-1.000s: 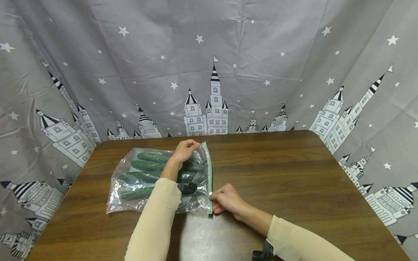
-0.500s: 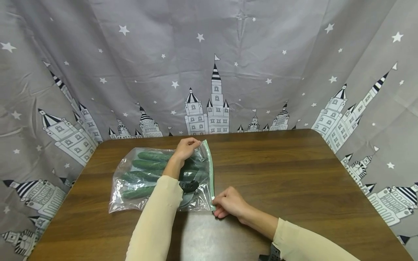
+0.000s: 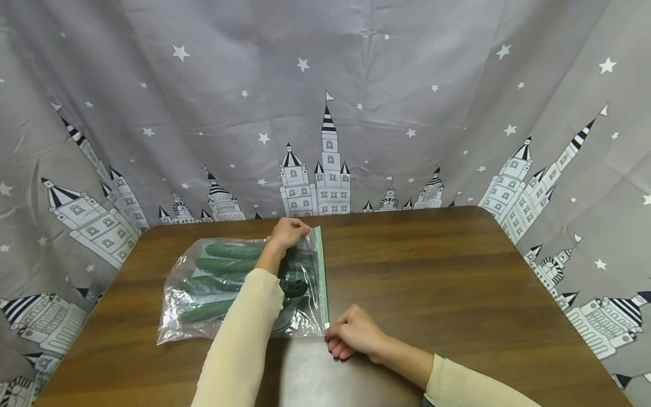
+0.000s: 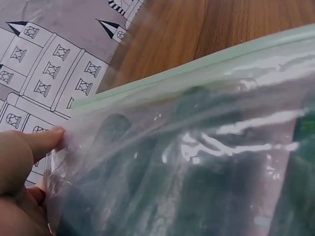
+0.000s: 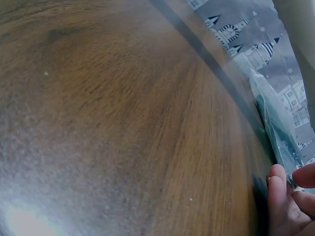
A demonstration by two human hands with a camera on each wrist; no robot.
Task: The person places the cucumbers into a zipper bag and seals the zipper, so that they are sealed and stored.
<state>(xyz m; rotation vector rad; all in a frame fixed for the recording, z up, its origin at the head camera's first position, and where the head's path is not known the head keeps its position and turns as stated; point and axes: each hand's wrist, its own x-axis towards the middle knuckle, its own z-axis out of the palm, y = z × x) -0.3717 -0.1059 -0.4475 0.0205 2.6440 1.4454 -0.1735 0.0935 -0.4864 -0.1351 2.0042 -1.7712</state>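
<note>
A clear zip bag (image 3: 173, 308) lies on the wooden table, and several long green cucumbers (image 3: 224, 264) show through its plastic. Along its right side runs a pale green zip strip (image 3: 322, 277) with a small white slider (image 3: 327, 326) near the end closest to me. My left hand (image 3: 286, 232) reaches across the bag and pinches its far corner. In the left wrist view, thumb and finger hold the plastic just below the strip (image 4: 162, 76). At the near end, my right hand (image 3: 356, 333) pinches the slider; its lower fingers curl beneath.
The brown table (image 3: 432, 282) extends to the right of the bag and toward me. Behind it and at both sides hangs a grey curtain (image 3: 407, 85) printed with castles and stars. A black wrist strap (image 3: 293, 288) on the left arm overlaps the bag.
My right hand has moved toward me along the zip strip, and the white slider has come with it to the near end. My left hand keeps its hold on the far corner.
</note>
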